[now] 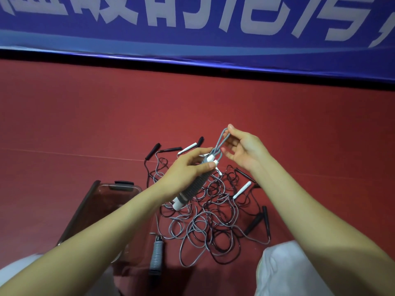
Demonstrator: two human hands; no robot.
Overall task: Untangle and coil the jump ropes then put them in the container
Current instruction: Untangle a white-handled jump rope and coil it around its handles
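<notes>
While left hand grips the ribbed coil, right hand pinches its loop.

I'm gripping a grey ribbed handle with white ends and pinching its grey loop; grey and black ropes are lying on the red floor.

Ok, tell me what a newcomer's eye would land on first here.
Centre frame, the left hand grips a grey ribbed jump-rope handle while the right hand pinches its grey cord loop. Beneath them a tangle of black and grey cords sprawls on the red floor, beside a smoky translucent plastic container at left.
</notes>
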